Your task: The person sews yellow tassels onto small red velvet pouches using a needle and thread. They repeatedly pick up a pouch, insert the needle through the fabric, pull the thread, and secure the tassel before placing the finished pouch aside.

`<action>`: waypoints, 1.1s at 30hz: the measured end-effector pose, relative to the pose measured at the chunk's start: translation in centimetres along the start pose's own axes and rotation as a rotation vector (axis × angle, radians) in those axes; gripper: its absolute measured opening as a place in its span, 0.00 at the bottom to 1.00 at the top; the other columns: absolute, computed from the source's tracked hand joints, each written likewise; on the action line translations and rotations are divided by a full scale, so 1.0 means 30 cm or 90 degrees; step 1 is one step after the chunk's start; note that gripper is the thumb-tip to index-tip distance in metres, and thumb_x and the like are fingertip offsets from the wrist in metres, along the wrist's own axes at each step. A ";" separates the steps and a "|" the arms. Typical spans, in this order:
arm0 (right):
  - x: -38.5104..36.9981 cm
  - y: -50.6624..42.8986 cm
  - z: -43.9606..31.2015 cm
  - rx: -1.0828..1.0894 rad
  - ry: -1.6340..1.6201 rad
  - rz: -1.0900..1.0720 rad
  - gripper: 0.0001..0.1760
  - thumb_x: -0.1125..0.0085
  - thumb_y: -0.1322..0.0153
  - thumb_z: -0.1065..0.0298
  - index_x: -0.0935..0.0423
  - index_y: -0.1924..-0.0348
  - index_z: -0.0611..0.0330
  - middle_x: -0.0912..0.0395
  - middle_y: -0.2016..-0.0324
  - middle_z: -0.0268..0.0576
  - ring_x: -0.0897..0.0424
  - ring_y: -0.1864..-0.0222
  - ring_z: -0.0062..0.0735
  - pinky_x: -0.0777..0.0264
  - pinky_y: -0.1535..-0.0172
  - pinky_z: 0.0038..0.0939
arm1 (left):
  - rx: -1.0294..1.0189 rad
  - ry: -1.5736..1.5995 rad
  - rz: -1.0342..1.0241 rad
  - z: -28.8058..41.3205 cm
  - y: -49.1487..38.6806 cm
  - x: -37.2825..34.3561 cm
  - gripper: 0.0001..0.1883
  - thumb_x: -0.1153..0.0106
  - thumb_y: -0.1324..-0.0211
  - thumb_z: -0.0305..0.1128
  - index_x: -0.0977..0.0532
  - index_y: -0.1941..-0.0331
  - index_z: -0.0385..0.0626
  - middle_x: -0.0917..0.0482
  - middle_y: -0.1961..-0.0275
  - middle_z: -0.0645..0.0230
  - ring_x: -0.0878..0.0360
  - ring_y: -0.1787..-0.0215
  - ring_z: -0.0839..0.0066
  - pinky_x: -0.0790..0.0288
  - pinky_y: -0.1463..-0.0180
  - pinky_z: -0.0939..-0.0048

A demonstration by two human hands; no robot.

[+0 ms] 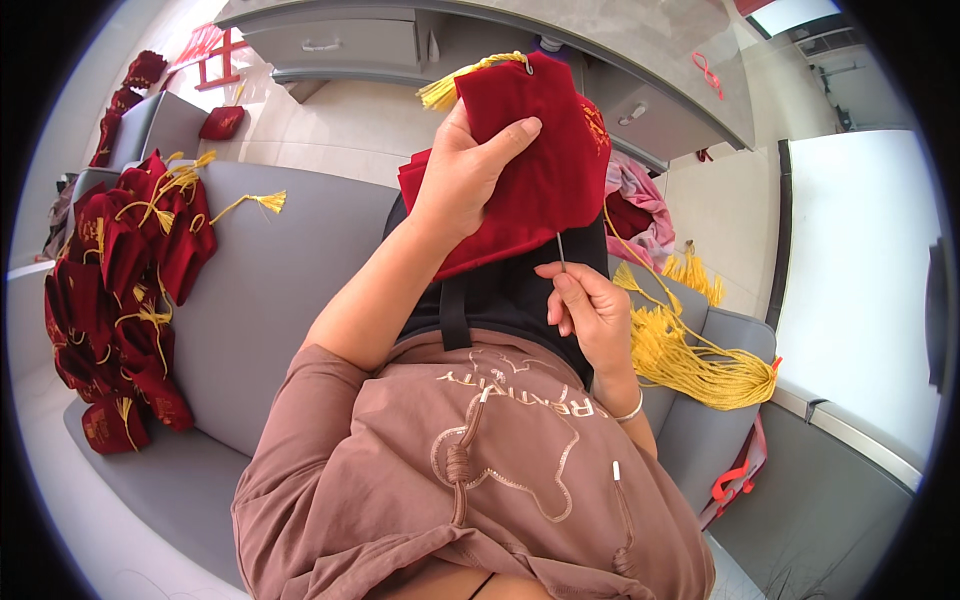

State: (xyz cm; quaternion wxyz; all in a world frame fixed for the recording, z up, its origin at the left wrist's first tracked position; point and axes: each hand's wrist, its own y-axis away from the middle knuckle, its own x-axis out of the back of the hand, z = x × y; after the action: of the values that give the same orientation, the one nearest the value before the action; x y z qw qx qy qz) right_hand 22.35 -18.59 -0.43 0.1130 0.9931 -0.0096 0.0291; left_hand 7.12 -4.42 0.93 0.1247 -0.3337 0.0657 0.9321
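Note:
My left hand [469,161] grips a dark red velvet pouch [536,165] with gold printing, its thumb pressed on the front. A yellow tassel [442,88] hangs at the pouch's upper edge, its cord running to a small metal hook tip [529,69] there. Between the fingers of my right hand [589,304] is a thin metal rod [561,251], whose upper end disappears into the pouch's lower edge. Whether rod and hook tip are one piece is hidden by the cloth. More red cloth [480,251] lies under the pouch on my lap.
Red pouches with yellow cords [112,292] are heaped on the grey sofa [285,232] at left. A bundle of yellow tasselled cords [697,360] lies on the right armrest. Beyond my knees are a pink bag [649,187] holding red cloth and a grey table with drawers [337,41].

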 end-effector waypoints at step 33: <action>0.025 -0.086 0.002 0.054 0.037 0.023 0.12 0.54 0.22 0.67 0.28 0.50 0.62 0.33 0.82 0.28 0.35 0.79 0.11 0.41 0.75 0.15 | 0.001 0.105 0.016 0.005 -0.059 -0.002 0.15 0.36 0.44 0.26 0.26 0.53 0.43 0.18 0.56 0.68 0.18 0.55 0.76 0.22 0.53 0.70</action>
State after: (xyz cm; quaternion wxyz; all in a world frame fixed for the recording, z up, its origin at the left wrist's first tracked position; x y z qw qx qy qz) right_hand 23.17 -16.10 -1.03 0.0703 0.9954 -0.0229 0.0606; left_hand 7.56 -2.70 1.00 0.1076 -0.4080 0.0809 0.9030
